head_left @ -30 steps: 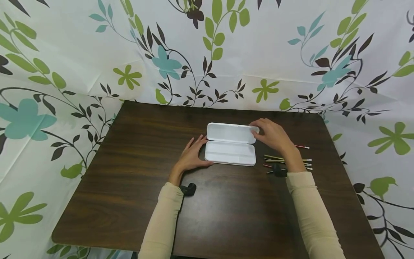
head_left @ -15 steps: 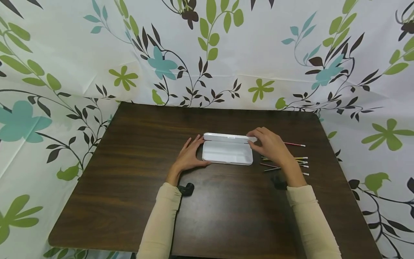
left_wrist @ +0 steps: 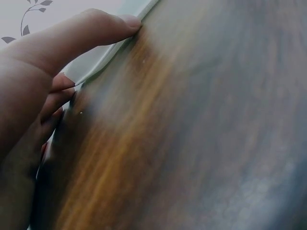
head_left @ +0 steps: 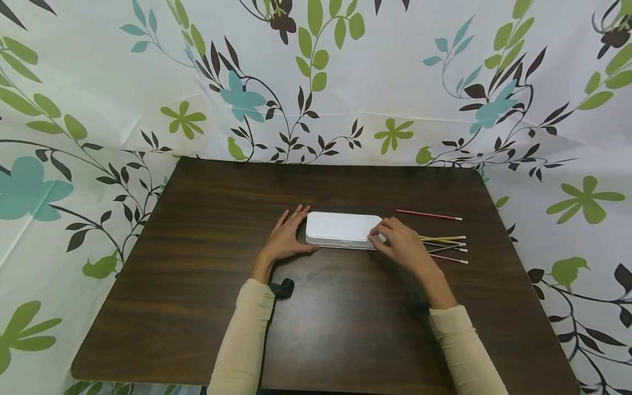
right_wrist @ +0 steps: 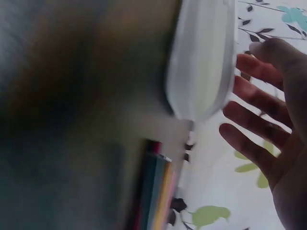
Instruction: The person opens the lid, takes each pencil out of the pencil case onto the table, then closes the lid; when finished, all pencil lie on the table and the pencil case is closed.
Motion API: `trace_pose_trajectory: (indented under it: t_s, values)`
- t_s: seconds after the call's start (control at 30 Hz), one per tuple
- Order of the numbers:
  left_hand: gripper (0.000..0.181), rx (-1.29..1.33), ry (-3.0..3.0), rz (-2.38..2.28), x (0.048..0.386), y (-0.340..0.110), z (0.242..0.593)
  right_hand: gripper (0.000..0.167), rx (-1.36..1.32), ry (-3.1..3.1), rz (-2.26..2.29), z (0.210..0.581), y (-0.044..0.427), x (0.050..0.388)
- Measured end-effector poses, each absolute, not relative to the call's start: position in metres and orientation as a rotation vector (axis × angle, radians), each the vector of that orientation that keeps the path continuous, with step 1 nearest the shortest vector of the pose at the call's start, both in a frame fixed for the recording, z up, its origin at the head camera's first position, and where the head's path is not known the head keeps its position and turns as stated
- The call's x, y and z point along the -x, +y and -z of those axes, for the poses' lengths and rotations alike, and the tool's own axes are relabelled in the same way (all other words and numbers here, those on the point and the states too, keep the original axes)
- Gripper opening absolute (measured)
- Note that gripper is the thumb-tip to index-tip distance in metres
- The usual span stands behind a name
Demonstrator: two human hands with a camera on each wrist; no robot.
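A white plastic pencil case [head_left: 340, 226] lies on the table with its hinged lid down over its base. My left hand [head_left: 286, 241] brackets its left end, fingers spread toward the back corner. The left thumb [left_wrist: 91, 31] lies straight along the front edge in the left wrist view. At the other end, my right hand [head_left: 402, 244] is over the lid's front right corner, fingers lightly bent. In the right wrist view these fingers [right_wrist: 259, 120] are spread beside the case [right_wrist: 199, 67]; contact with it is unclear. The case's inside is hidden.
Several pencils [head_left: 446, 240] lie in a loose bunch right of the case, partly behind the right hand. A single red pencil [head_left: 429, 214] lies farther back. The dark wooden table [head_left: 197, 329] meets a leaf-patterned curtain [head_left: 395, 82] at its back edge.
The right hand has brought the raised lid forward and down onto the base, moving toward the front edge. The left hand has stayed at the left end.
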State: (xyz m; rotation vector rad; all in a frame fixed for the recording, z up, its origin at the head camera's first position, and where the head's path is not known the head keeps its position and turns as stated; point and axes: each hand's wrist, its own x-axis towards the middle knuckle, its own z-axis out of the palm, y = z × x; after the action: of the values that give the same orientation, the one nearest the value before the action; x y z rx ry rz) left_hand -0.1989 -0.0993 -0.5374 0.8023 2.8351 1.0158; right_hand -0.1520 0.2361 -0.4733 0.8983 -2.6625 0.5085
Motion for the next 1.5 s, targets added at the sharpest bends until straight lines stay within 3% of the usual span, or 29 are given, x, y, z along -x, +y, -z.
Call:
trace_pose_trajectory:
  t_s: [0.5, 0.73, 0.97, 1.5]
  values:
    - [0.121, -0.704, 2.802, -0.962, 0.198, -0.095, 0.535, 0.019, -0.733, -2.667, -0.582, 0.497, 0.232, 0.155]
    - [0.099, -0.640, 2.784, -0.982, 0.198, -0.094, 0.534, 0.035, -0.695, -2.703, -0.618, 0.498, 0.233, 0.158]
    - [0.096, -0.638, 2.792, -1.010, 0.198, -0.094, 0.534, 0.054, -0.615, -2.844, -0.639, 0.498, 0.233, 0.156]
    - [0.098, -0.646, 2.799, -1.032, 0.195, -0.098, 0.530, 0.055, -0.616, -2.847, -0.672, 0.496, 0.229, 0.154]
